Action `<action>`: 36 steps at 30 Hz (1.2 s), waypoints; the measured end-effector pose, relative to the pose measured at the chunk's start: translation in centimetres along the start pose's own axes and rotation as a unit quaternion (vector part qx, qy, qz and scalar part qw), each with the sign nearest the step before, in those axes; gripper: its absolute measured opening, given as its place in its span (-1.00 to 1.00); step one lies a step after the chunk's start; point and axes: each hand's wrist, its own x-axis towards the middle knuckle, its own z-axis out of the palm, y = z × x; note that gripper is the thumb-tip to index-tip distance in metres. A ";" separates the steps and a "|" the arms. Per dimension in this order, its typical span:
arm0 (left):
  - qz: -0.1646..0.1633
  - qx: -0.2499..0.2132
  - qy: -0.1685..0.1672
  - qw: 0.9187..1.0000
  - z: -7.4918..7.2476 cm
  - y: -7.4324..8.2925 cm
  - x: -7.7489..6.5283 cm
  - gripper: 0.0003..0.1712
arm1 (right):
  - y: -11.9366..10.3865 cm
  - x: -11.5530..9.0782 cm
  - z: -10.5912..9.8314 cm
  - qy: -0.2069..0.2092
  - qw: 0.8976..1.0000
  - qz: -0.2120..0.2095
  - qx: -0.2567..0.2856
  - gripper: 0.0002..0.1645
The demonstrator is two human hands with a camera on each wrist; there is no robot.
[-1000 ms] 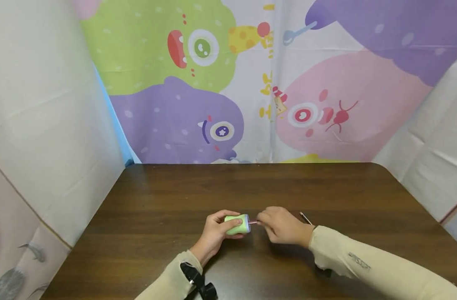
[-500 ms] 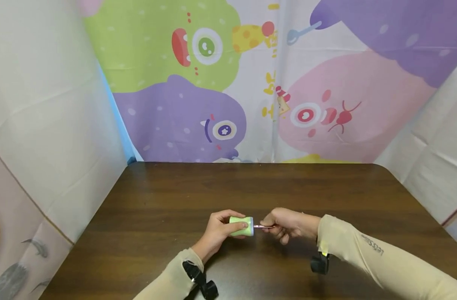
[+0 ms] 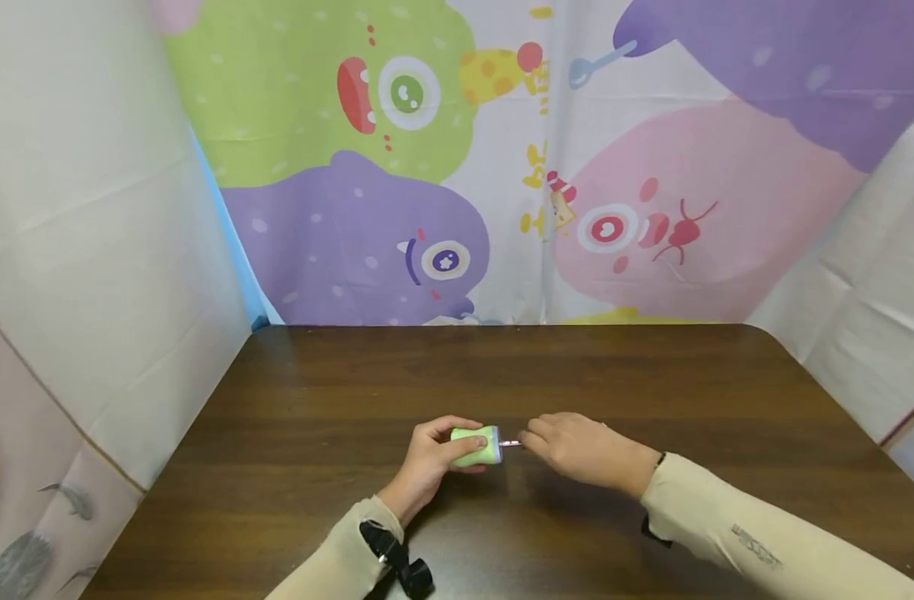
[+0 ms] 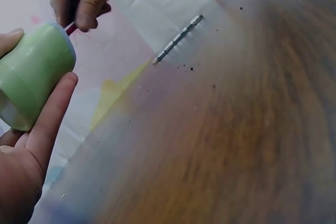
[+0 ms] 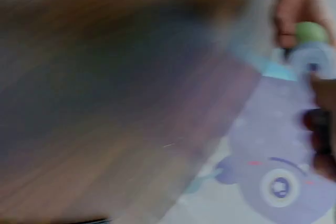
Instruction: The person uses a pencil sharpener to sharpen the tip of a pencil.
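Observation:
My left hand (image 3: 421,462) grips a light green pencil sharpener (image 3: 471,447) with a pale blue end, fingers and thumb around its sides. In the left wrist view the sharpener (image 4: 39,72) lies tilted across the left fingers. A slim pencil (image 3: 510,443) sticks out of the blue end toward the right. Its outer part is pinched by my right hand (image 3: 587,452), back of the hand upward, which covers the rest of the pencil. Seen from the right wrist, the pale blue end (image 5: 320,59) has a dark hole at its middle, and the view is blurred.
A second pencil (image 4: 178,40), dark with silvery marks, lies on the brown table (image 3: 352,375), visible in the left wrist view. Small dark specks (image 4: 191,68) are scattered near it. Behind the table hangs a cartoon-printed curtain (image 3: 397,208), with white cloth at both sides.
My right hand turned palm-side into view half a second ago, and has rolled back to knuckles up, still pinching the pencil. The left hand and sharpener have barely shifted.

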 end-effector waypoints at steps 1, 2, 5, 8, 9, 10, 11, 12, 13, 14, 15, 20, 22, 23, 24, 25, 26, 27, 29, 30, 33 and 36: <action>0.001 -0.004 0.001 1.000 0.0 0.0 0.0 -0.60 | 0.1 -0.2 0.4 0.024 0.999 -0.012 -0.018 -0.73; 0.001 -0.008 0.001 1.000 0.1 -0.1 0.0 -0.59 | 0.2 -0.3 0.8 0.045 0.998 -0.017 -0.026 -0.64; -0.001 -0.020 0.004 1.000 0.3 -0.2 -0.1 -0.59 | 0.3 -0.5 2.1 0.093 0.996 -0.009 -0.002 -0.56; -0.003 -0.034 0.006 0.999 0.5 -0.2 -0.3 -0.73 | 0.0 -0.6 3.2 0.118 0.991 0.030 0.050 -0.62; -0.002 -0.037 0.008 0.999 0.5 -0.2 -0.3 -0.78 | -0.1 -0.6 3.5 0.120 0.989 0.050 0.072 -0.66; -0.001 -0.041 0.010 0.999 0.5 -0.2 -0.3 -0.80 | -0.3 -0.5 3.7 0.119 0.986 0.075 0.095 -0.70; 0.000 -0.043 0.012 0.999 0.5 -0.2 -0.3 -0.81 | -0.5 -0.4 3.8 0.116 0.980 0.103 0.123 -0.75; 0.000 -0.044 0.015 0.999 0.5 -0.2 -0.3 -0.81 | -0.7 -0.3 3.9 0.110 0.972 0.135 0.155 -0.80; 0.001 -0.042 0.019 0.999 0.4 -0.3 -0.3 -0.81 | -1.0 -0.1 3.9 0.097 0.961 0.173 0.194 -0.84; 0.001 -0.040 0.022 0.999 0.4 -0.3 -0.3 -0.79 | -1.2 0.1 3.7 0.082 0.943 0.215 0.239 -0.86; 0.000 -0.036 0.023 0.999 0.4 -0.3 -0.3 -0.78 | -1.3 0.3 3.6 0.062 0.919 0.262 0.288 -0.86; 0.000 -0.003 0.014 1.000 0.2 -0.4 -0.2 -0.60 | -1.0 1.5 2.5 -0.053 0.652 0.488 0.578 -0.69; 0.001 0.010 0.007 1.000 0.2 -0.3 -0.3 -0.59 | -0.4 1.7 2.2 -0.101 0.521 0.536 0.657 -0.66; 0.002 0.016 0.004 1.000 0.2 -0.3 -0.4 -0.58 | -0.2 1.8 2.1 -0.125 0.469 0.548 0.681 -0.66; 0.003 0.022 0.001 1.000 0.2 -0.2 -0.4 -0.59 | 0.0 1.7 1.9 -0.148 0.433 0.550 0.699 -0.66; 0.006 0.029 -0.003 1.000 0.2 -0.2 -0.5 -0.59 | 0.2 1.7 1.9 -0.167 0.414 0.546 0.709 -0.66; 0.008 0.034 -0.007 0.999 0.3 -0.1 -0.5 -0.59 | 0.4 1.5 1.7 -0.181 0.410 0.541 0.711 -0.67; 0.007 0.039 -0.010 0.999 0.3 -0.1 -0.5 -0.59 | 0.5 1.4 1.6 -0.187 0.424 0.536 0.706 -0.67; 0.006 0.043 -0.013 0.999 0.4 -0.1 -0.4 -0.59 | 0.6 1.1 1.2 -0.188 0.494 0.517 0.674 -0.66; 0.005 0.043 -0.013 0.999 0.4 -0.1 -0.3 -0.59 | 0.6 0.9 1.0 -0.188 0.549 0.498 0.644 -0.66; 0.001 0.035 -0.005 0.999 0.3 -0.1 -0.2 -0.59 | 0.5 0.8 0.4 -0.174 0.747 0.414 0.491 -0.68; 0.003 0.023 0.012 1.000 -0.1 0.0 -0.1 -0.60 | 0.4 0.6 0.3 -0.131 0.893 0.285 0.324 -0.75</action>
